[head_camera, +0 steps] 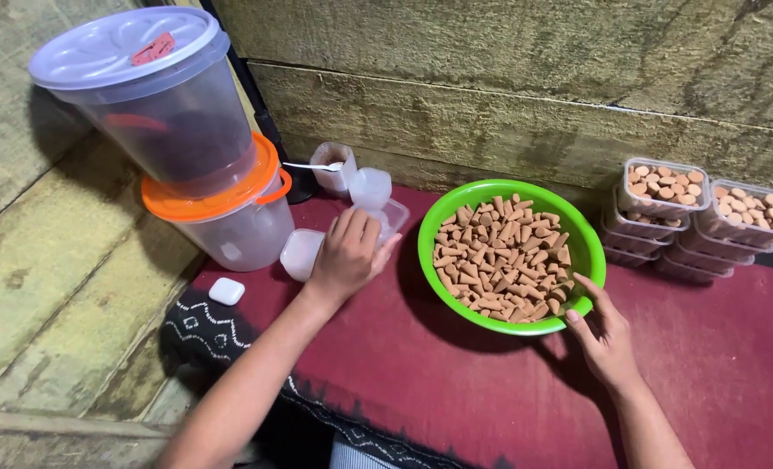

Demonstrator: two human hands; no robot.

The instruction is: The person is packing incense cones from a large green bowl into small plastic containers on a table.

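Observation:
A green bowl (588, 252) full of tan cone-shaped pieces (504, 256) sits on a dark red cloth (456, 365). My right hand (604, 334) rests at the bowl's near right rim, fingertips touching the cones there. My left hand (349, 254) lies over a small clear plastic box (392, 215) left of the bowl, fingers curled on it. A clear lid (370, 186) stands just behind that hand and another clear box (300, 253) lies to its left.
Two stacked large clear tubs (204, 165) stand at the left, the lower with an orange lid. Stacks of small clear boxes filled with cones (703, 217) sit at the right by the wooden wall. A cup with a spoon (333, 167) stands behind. A small white lid (227, 290) lies near left.

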